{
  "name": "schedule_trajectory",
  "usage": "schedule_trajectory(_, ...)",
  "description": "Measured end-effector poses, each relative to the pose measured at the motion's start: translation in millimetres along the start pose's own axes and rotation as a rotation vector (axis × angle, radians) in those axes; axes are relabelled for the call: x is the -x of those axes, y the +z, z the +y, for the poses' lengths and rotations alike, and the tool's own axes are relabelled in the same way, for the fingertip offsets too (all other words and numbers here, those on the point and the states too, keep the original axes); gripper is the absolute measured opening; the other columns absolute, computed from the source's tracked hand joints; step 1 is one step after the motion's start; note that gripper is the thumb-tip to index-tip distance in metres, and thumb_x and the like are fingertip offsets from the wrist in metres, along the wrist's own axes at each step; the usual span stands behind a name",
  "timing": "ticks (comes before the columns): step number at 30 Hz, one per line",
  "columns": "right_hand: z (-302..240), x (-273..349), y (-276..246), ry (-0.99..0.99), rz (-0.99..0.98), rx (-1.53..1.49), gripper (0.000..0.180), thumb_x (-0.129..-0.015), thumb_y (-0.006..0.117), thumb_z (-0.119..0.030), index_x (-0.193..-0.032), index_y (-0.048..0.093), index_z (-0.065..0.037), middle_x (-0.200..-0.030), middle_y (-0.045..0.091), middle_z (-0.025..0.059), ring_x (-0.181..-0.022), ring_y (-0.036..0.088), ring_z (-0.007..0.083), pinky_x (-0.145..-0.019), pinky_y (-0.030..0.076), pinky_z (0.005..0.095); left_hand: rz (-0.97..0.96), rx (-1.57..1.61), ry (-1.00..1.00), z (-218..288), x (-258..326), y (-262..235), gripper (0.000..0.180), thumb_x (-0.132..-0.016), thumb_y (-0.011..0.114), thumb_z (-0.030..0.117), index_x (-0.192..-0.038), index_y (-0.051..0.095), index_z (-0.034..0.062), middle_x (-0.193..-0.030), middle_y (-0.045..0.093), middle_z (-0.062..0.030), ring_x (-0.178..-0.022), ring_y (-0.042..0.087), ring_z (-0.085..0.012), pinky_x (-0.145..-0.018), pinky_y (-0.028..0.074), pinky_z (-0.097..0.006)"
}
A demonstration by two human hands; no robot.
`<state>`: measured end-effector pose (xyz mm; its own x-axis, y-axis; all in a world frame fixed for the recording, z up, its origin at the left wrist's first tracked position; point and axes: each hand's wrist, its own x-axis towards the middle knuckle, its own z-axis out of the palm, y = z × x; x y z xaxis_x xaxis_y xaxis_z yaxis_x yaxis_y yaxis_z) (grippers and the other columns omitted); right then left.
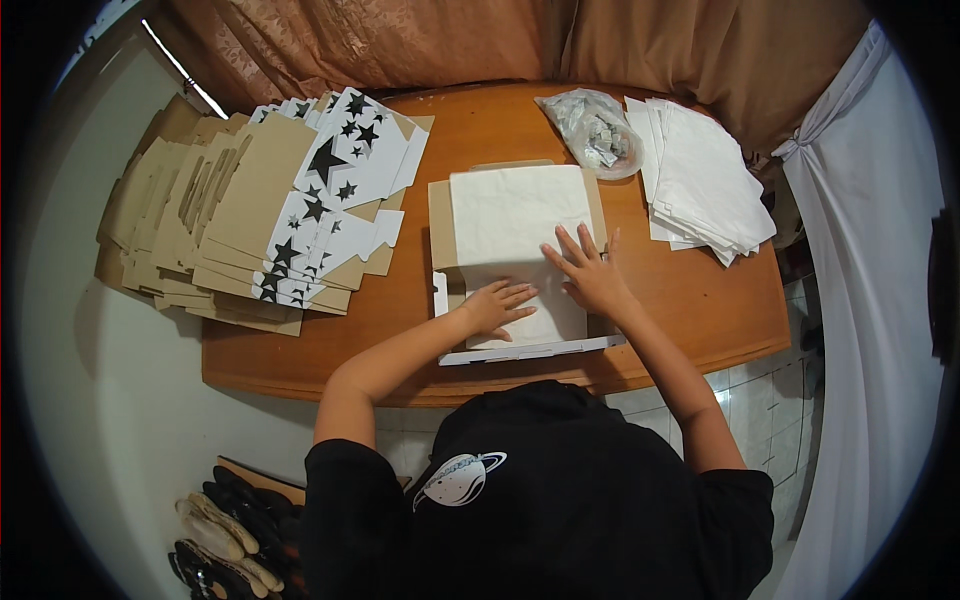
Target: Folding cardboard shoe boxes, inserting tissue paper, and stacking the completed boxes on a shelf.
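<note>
Brown curtains (pixel 400 45) hung behind a varnished wooden table (pixel 720 320), with a white curtain (pixel 860 400) gathered at the right and several shoes (pixel 230 535) on the lower left. At the table's near side, in front of the person in a black shirt (pixel 590 500), lay an opened cardboard box (pixel 441 235), brown inside and white along its near edge. White paper (pixel 520 210) covered much of its inside, reaching onto the raised far panel.

The left hand (pixel 495 308) rested palm down on the near part of the paper, its fingers apart and clamped on nothing. The right hand (pixel 592 275) lay on the paper's right edge, fingers spread wide and likewise gripping nothing.

Flat cardboard blanks (pixel 265 165), some printed with black stars on white, were heaped to the left. Beyond the box, toward the right, a clear plastic bag (pixel 585 115) of small silvery pieces sat beside stacked white sheets (pixel 705 180).
</note>
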<state>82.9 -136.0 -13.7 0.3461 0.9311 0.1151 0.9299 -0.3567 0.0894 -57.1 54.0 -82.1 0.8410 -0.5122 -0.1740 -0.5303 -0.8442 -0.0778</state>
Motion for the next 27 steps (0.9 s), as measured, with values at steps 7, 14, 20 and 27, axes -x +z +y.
schedule_trajectory(7, 8.9, 1.4, -7.6, -0.034, -0.009, -0.033, 0.071, -0.075, 0.064, -0.022, -0.134, 0.030, -0.042, -0.147, 0.018, 0.0031, -0.133, 0.019, 0.0345, -0.093, 0.009, 0.0742, -0.202, 0.072, -0.012, 16.0, 0.4, -4.9, 0.079, -0.075, 0.057, 0.053, -0.140, 0.018, 0.0311, -0.148, 0.007, -0.0111, -0.136, 0.014, -0.0277, -0.107, 0.021, -0.044)
schedule_trajectory(14, -2.6, 13.2, -18.9, 0.039, 0.098, -0.178, 0.059, -0.075, 0.063, -0.016, -0.130, 0.043, -0.026, -0.142, 0.029, 0.0085, -0.128, 0.029, 0.0346, -0.097, 0.016, 0.0674, -0.193, 0.269, -0.045, 18.6, -2.3, 1.7, 0.090, -0.071, 0.064, 0.049, -0.142, 0.012, 0.0273, -0.148, 0.005, -0.0133, -0.135, 0.015, -0.0294, -0.108, 0.019, -0.045)
schedule_trajectory(20, -9.2, 17.5, -11.8, -0.279, -0.079, -0.478, 0.058, -0.070, 0.067, -0.010, -0.124, 0.047, -0.016, -0.135, 0.039, 0.0101, -0.121, 0.041, 0.0291, -0.099, 0.034, 0.0415, -0.251, 0.319, -0.122, 12.2, -3.8, -1.3, 0.103, -0.062, 0.070, 0.052, -0.142, 0.013, 0.0189, -0.148, 0.005, -0.0132, -0.136, 0.013, -0.0284, -0.107, 0.021, -0.046)
schedule_trajectory(27, -12.8, 14.3, 40.1, -0.134, -0.644, -0.161, 0.073, -0.077, 0.059, -0.010, -0.138, 0.025, -0.029, -0.147, 0.016, 0.0101, -0.128, 0.031, 0.0362, -0.095, 0.040, 0.0449, -0.261, 0.310, -0.131, 10.2, -6.4, -10.6, 0.106, -0.059, 0.071, 0.053, -0.142, 0.011, 0.0262, -0.149, 0.002, -0.0119, -0.136, 0.012, -0.0300, -0.106, 0.021, -0.048)
